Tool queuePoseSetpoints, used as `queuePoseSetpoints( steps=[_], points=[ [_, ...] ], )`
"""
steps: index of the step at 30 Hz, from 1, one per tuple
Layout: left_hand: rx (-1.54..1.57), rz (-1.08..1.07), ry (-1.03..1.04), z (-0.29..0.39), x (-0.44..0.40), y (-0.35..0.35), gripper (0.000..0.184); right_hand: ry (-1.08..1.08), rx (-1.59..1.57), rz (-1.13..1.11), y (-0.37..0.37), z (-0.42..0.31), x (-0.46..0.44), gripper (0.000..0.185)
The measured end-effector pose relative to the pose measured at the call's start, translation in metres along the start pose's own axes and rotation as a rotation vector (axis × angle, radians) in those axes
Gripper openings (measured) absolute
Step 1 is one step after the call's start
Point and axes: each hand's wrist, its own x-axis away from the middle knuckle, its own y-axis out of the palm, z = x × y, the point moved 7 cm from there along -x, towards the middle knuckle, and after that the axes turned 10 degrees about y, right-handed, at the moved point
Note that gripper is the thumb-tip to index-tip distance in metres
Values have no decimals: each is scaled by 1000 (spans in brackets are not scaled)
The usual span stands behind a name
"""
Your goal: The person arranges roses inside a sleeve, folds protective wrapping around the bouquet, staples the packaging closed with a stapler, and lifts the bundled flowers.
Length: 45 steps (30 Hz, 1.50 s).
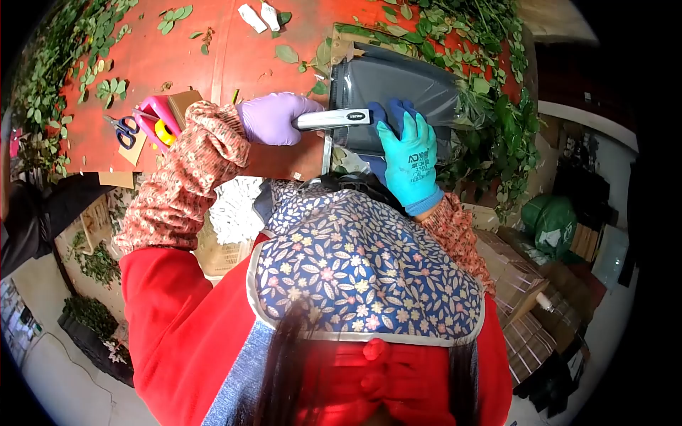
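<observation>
My left hand (273, 118), in a purple glove, is wrapped round a white-and-grey stapler (341, 118). The stapler's front end reaches to the thumb side of my right hand (410, 157). That hand wears a teal glove and grips dark blue wrapping material (375, 165), part of which shows past its fingertips. What lies under the palm is hidden. Behind both hands, a stack of dark sheets in clear plastic (398, 74) rests on the table, close to the right fingers.
Scissors (126, 130), a pink tape dispenser (158, 117) and a yellow tape roll (165, 132) lie at the left of the red table (170, 60). Leafy stems (508, 128) line the right side; loose leaves are scattered about. Two white items (259, 17) lie at the back.
</observation>
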Motion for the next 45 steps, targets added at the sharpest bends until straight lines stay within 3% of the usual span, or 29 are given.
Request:
queuePoseSetpoints(
  steps=[5, 9, 12, 19, 24, 27, 29, 33, 35, 37, 40, 42, 45],
  points=[
    [71, 104, 15, -6, 27, -8, 56, 20, -28, -18, 0, 2, -1, 55],
    [143, 246, -209, -16, 41, -13, 59, -2, -22, -18, 4, 3, 1, 56],
    [-139, 272, -158, -27, 32, -7, 57, -5, 4, -12, 3, 2, 0, 56],
    [-90, 245, -24, -22, 34, 8, 58, 20, -2, -27, 4, 4, 0, 59],
    [5, 214, -65, -15, 34, 8, 57, 34, -21, -23, 1, 2, -1, 63],
    [120, 175, -20, -8, 22, 8, 57, 29, 7, -3, 9, 7, 1, 67],
    [209, 30, -53, -3, 15, 13, 57, 20, 44, 8, 11, 8, 2, 69],
    [254, 25, 25, -16, 19, 13, 58, 32, -12, -6, 4, 3, 0, 68],
    [230, 150, -6, -19, 29, -4, 51, 41, -10, -11, 6, 6, 0, 68],
    [466, 228, -221, -36, 43, -12, 57, 10, 46, 20, 13, 8, 2, 67],
    [379, 262, -202, -27, 40, -25, 54, 19, 20, 27, 10, 8, 3, 68],
    [78, 165, -175, -11, 27, -27, 53, 30, -11, 17, 7, 7, 3, 68],
    [72, 100, -276, -10, 20, -22, 50, 28, -2, 12, 11, 9, 2, 74]
  ],
)
